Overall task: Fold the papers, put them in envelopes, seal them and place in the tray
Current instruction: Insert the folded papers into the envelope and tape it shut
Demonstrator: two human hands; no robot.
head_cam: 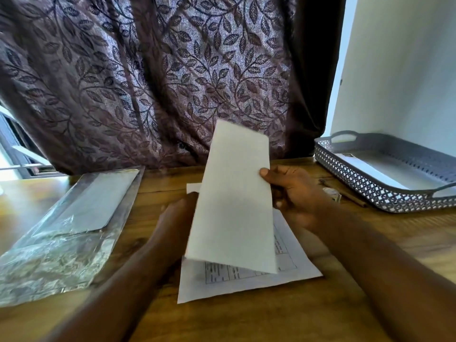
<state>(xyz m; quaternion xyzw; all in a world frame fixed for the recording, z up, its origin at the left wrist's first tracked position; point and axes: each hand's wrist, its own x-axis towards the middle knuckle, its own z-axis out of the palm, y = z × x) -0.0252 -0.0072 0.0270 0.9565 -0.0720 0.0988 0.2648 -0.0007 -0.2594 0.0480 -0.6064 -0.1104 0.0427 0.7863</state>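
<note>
The right hand [293, 193] pinches a folded paper [234, 193]; the left hand [177, 215] is half hidden behind it, grip unclear. The writing on the printed sheet [246, 281] beneath is illegible.

printed sheet [249, 280] on table, text too blurred to read

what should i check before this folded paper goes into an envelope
1. Grip on the folded paper: the right hand pinches its right edge, the left hand meets its left edge with fingers hidden. Ok.
2. Paper clear of the printed sheets on the table: lifted above them. Ok.
3. One out and ready: the envelopes lie inside the plastic packet. Not ok.
4. Free hand to fetch one: both are at the paper. Not ok.
5. Room in the tray: one white envelope inside, space beside it. Ok.
6. Crease sharp: blurred. Cannot tell.
</note>
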